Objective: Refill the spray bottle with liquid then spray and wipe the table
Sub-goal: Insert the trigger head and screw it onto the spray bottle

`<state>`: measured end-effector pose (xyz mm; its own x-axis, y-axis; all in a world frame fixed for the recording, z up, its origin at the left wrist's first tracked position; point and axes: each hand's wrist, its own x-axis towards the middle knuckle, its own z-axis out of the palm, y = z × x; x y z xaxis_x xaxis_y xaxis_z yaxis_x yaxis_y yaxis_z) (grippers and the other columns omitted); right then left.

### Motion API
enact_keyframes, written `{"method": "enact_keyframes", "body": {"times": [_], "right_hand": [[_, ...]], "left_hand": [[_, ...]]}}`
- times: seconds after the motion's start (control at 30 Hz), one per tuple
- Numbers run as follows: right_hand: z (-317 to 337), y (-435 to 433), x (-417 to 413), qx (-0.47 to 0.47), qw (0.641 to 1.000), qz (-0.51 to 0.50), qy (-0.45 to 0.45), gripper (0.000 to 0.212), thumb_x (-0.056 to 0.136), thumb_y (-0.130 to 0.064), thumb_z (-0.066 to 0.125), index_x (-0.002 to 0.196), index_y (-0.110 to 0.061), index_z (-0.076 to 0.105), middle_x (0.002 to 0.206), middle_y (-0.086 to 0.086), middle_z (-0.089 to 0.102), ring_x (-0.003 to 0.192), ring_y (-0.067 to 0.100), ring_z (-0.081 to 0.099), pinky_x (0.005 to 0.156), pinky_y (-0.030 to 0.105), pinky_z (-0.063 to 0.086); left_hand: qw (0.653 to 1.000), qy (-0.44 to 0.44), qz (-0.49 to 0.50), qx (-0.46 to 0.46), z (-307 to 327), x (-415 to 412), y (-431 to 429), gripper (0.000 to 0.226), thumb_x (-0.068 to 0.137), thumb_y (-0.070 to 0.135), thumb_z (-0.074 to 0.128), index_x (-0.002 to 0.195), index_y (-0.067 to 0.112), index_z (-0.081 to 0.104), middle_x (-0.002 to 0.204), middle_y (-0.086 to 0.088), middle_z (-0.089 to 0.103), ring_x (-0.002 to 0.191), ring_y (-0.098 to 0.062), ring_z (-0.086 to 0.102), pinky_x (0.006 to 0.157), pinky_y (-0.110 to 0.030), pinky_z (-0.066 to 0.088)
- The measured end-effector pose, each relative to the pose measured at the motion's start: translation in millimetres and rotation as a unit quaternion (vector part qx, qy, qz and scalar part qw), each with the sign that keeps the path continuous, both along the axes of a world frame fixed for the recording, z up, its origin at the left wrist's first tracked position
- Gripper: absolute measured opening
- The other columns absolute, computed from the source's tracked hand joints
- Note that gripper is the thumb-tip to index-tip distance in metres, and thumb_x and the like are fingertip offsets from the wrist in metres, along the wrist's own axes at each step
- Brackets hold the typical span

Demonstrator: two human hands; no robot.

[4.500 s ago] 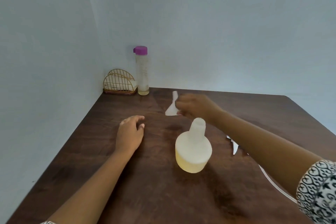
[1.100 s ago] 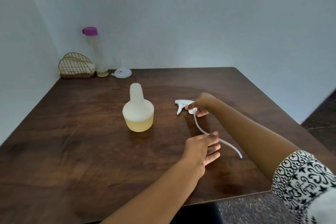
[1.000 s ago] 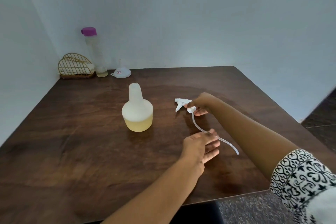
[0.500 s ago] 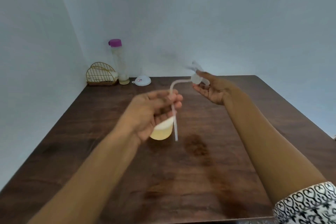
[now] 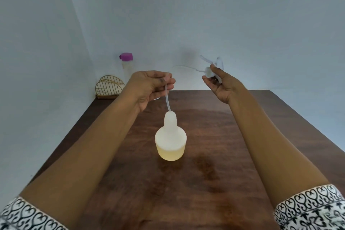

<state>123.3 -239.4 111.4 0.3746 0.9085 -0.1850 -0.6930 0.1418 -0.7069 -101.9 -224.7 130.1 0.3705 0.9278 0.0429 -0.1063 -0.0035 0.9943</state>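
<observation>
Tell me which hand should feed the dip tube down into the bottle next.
Left. The left hand already pinches the dip tube directly above the spray bottle, its tip at the neck. The right hand holds the sprayer head off to the side.

A squat translucent plastic spray bottle [image 5: 170, 139] holding pale yellow liquid stands mid-table on the dark brown wooden table [image 5: 233, 155]. At its 12 o'clock, the left hand [image 5: 149, 87] pinches a thin clear dip tube [image 5: 166, 99] whose tip meets the bottle's open neck. The right hand [image 5: 221, 85], at 1 o'clock, grips the white trigger sprayer head [image 5: 210, 69].
</observation>
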Motion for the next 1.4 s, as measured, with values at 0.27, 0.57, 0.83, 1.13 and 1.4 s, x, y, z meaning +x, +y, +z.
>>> {"method": "enact_keyframes", "body": {"times": [0.27,0.57,0.83,1.13,1.4], "right_hand": [[-15.4,-10.4,6.5,-0.026,0.993,-0.037,-0.108,0.009,0.085,-0.011,0.067,0.087,-0.006,0.06,0.089,0.01,0.062,0.078,0.019,0.064,0.074,0.032,0.059],[19.6,-39.4,9.9,0.066,0.867,-0.017,-0.494,0.027,0.079,-0.014,0.074,0.104,-0.007,0.064,0.092,0.002,0.068,0.084,0.01,0.067,0.077,0.027,0.058],[32.1,-43.1,-40.0,0.055,0.644,0.077,-0.759,0.034,0.071,-0.03,0.08,0.096,-0.012,0.065,0.094,0.001,0.069,0.089,0.017,0.064,0.079,0.034,0.049],[14.5,-29.9,-68.3,0.054,0.547,0.203,-0.811,0.025,0.076,-0.024,0.077,0.093,-0.012,0.064,0.083,-0.001,0.064,0.074,0.016,0.056,0.067,0.027,0.04],[-10.4,-24.8,-64.4,0.023,0.577,0.238,-0.781,0.039,0.077,-0.026,0.076,0.111,-0.012,0.064,0.107,0.002,0.068,0.099,0.02,0.062,0.094,0.043,0.049]], "left_hand": [[0.995,0.091,0.008,0.037,-32.6,1.6,-0.2,0.014,0.086,0.007,0.066,0.098,0.012,0.071,0.092,-0.001,0.074,0.086,-0.009,0.071,0.082,-0.026,0.056],[0.959,0.227,-0.015,0.166,-71.3,-10.0,-9.8,0.017,0.085,0.021,0.069,0.101,0.026,0.072,0.1,0.01,0.073,0.094,-0.003,0.067,0.081,-0.023,0.055],[0.978,0.165,-0.049,0.116,-128.1,-21.5,-16.2,0.048,0.07,0.036,0.079,0.114,0.04,0.058,0.117,0.014,0.067,0.107,-0.001,0.063,0.095,-0.033,0.052],[0.988,0.118,-0.045,0.091,-162.7,-13.2,-17.6,0.052,0.064,0.054,0.073,0.113,0.043,0.058,0.114,0.011,0.066,0.104,-0.012,0.062,0.086,-0.034,0.055],[0.987,0.113,-0.04,0.104,-172.5,-9.4,-13.9,0.061,0.064,0.058,0.07,0.12,0.038,0.055,0.12,0.005,0.062,0.108,-0.015,0.06,0.091,-0.04,0.054]]}}
